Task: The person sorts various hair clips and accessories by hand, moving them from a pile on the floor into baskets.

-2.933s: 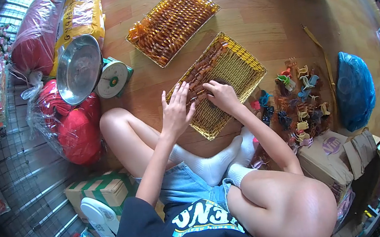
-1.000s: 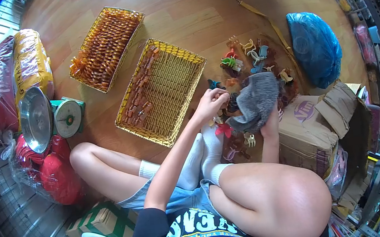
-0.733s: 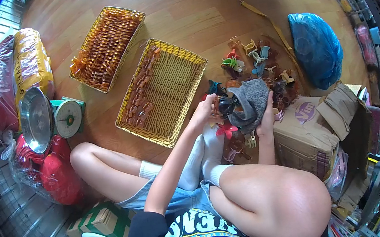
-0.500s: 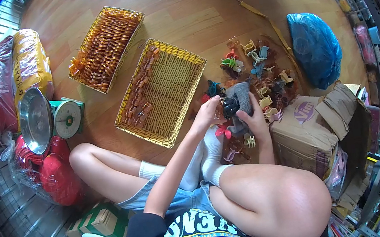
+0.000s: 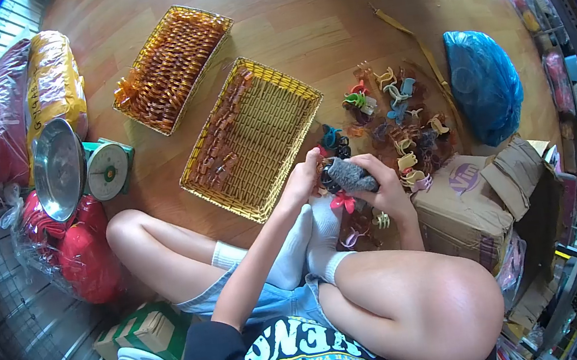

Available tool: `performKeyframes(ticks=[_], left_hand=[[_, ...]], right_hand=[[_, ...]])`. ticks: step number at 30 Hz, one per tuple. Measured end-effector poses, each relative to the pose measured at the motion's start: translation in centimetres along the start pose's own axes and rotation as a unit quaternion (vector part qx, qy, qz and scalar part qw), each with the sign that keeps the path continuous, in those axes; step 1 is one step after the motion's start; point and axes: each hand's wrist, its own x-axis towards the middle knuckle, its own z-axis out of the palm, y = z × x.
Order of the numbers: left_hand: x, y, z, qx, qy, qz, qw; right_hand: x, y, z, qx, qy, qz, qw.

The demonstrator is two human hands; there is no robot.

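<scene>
My right hand (image 5: 385, 185) is wrapped round a grey cloth (image 5: 352, 175), bunched up above my white-socked foot. Close to its left side is my left hand (image 5: 305, 176), fingers pinched together at a small dark item that I cannot make out clearly. Beside and beyond the hands lies a spread of hair claw clips (image 5: 404, 144) in many colours, with a red flower-shaped clip (image 5: 342, 203) just below the cloth. To the left, a yellow woven basket (image 5: 287, 133) holds amber clips (image 5: 216, 153) along its left side.
Another basket (image 5: 181, 114), filled with amber clips, stands farther back. At right are a blue plastic bag (image 5: 486, 85), a yellow strap (image 5: 416, 39) and a cardboard box (image 5: 456, 205). A scale (image 5: 107, 176) and wrapped bundles (image 5: 58, 94) stand at left.
The grey cloth has been gathered into a more compact bundle and moved slightly left and down with my right hand. My left hand has shifted a little left. The view has shifted slightly.
</scene>
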Motion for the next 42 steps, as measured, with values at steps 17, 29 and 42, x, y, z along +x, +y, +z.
performKeyframes(ticks=[17, 29, 42], left_hand=[[-4.5, 1.1, -3.4, -0.389, -0.076, 0.180, 0.901], [-7.3, 1.7, -2.2, 0.119, 0.152, 0.416, 0.889], [-8.0, -1.5, -3.8, 0.418, 0.237, 0.444, 0.756]], right_hand=[[0.4, 6.5, -1.0, -0.214, 0.146, 0.126, 0.957], [2.0, -2.4, 3.8, 0.499, -0.008, 0.152, 0.853], [3.9, 0.9, 9.7, 0.343, -0.135, 0.190, 0.910]])
